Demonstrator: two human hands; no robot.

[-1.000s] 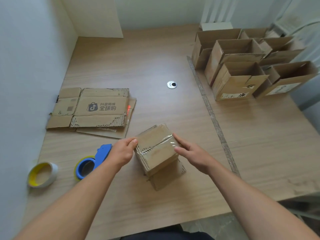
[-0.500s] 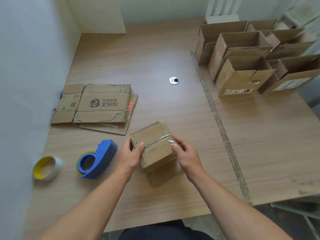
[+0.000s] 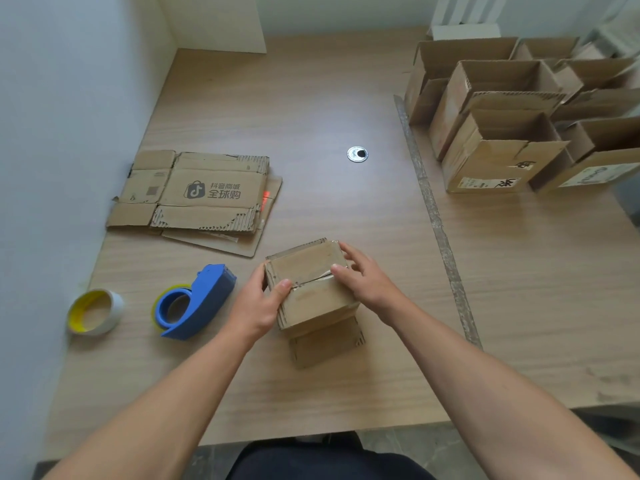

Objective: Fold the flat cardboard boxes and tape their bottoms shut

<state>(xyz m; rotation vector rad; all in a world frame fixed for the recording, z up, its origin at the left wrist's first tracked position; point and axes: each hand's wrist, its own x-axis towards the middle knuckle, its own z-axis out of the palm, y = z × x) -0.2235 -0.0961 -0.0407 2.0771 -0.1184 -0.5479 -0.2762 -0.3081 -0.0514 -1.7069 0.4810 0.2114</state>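
A small folded cardboard box (image 3: 311,292) stands upside down at the table's near middle, its closed bottom flaps up with clear tape across the seam. My left hand (image 3: 258,304) grips its left side, thumb on top by the seam. My right hand (image 3: 363,282) rests on the right edge, fingers pressing the tape end down. A blue tape dispenser (image 3: 195,303) lies just left of my left hand. A stack of flat cardboard boxes (image 3: 204,195) lies further back on the left.
A yellow-and-white tape roll (image 3: 95,311) sits near the left wall. Several folded open boxes (image 3: 502,133) crowd the back right, past a taped seam (image 3: 436,220) in the tabletop. A round metal grommet (image 3: 357,154) sits mid-table.
Both hands have closed in on the box: the left thumb came onto the top by the seam, and the right fingers slid over the tape at the right edge. The camera tilted slightly.
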